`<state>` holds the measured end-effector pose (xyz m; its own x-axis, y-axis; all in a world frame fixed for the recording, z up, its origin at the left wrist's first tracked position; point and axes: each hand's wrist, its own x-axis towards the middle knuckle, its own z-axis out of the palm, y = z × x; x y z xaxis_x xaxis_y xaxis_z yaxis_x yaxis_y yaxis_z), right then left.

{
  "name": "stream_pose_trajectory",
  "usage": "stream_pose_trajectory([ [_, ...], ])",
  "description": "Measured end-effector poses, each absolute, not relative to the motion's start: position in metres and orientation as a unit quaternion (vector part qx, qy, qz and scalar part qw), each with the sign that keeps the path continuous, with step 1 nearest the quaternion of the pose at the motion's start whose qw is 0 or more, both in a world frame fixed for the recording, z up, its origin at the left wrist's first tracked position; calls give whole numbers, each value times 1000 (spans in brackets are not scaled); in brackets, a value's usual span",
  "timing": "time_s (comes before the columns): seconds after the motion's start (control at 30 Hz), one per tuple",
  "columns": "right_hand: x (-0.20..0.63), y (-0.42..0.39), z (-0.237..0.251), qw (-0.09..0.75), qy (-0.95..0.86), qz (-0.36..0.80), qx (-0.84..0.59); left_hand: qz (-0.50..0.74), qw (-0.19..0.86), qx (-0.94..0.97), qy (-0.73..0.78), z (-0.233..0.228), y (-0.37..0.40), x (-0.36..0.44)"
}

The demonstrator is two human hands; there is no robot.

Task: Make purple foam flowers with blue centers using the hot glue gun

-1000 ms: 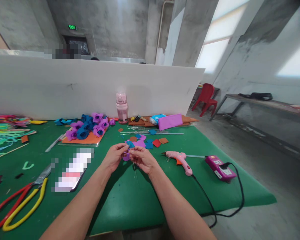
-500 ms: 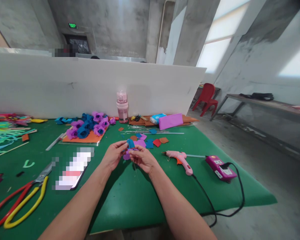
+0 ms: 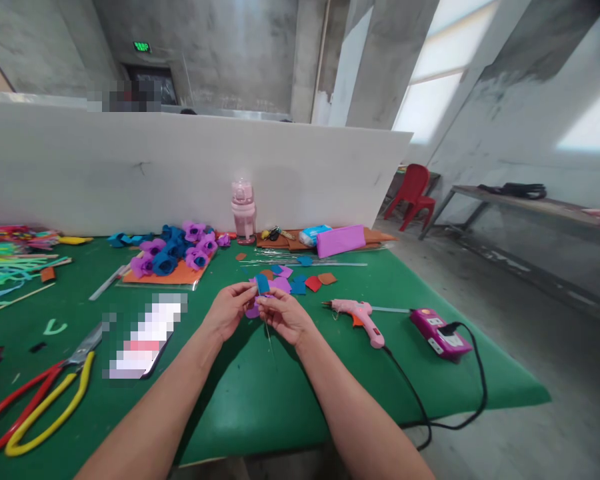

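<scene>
Between my two hands is a small blue paper piece [image 3: 263, 284] at the top of a thin wire [image 3: 269, 337] that hangs down toward me. My left hand [image 3: 230, 308] pinches the blue paper's left edge between thumb and fingers. Closed on the wire just below the paper is my right hand [image 3: 284, 313]. Purple paper petals [image 3: 281, 285] lie on the table behind the fingers, partly covered by them. Blue, red and brown paper pieces, among them a red piece [image 3: 313, 285], are scattered just beyond.
At right, a pink glue gun [image 3: 356, 311] is beside a purple power box [image 3: 440, 333] with a black cable. Left are scissors [image 3: 75, 363], a phone [image 3: 147, 337] and finished paper flowers [image 3: 173, 252]. A pink bottle [image 3: 243, 212] stands against the white board [image 3: 180, 170].
The blue paper between my fingers has turned slightly, and more of the wire shows below. Both hands stay in nearly the same place; the view has shifted a little.
</scene>
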<state>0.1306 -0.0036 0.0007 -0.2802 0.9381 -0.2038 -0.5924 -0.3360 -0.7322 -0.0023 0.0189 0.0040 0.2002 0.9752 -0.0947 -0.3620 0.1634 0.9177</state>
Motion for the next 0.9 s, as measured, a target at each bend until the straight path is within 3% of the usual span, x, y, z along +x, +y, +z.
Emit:
stream_pose_trajectory([
  [0.5, 127, -2, -6, 522, -301, 725, -335, 513, 640, 389, 419, 11, 15, -2],
  [0.9, 116, -1, -12, 555, -351, 629, -417, 539, 542, 447, 465, -1, 18, 1],
])
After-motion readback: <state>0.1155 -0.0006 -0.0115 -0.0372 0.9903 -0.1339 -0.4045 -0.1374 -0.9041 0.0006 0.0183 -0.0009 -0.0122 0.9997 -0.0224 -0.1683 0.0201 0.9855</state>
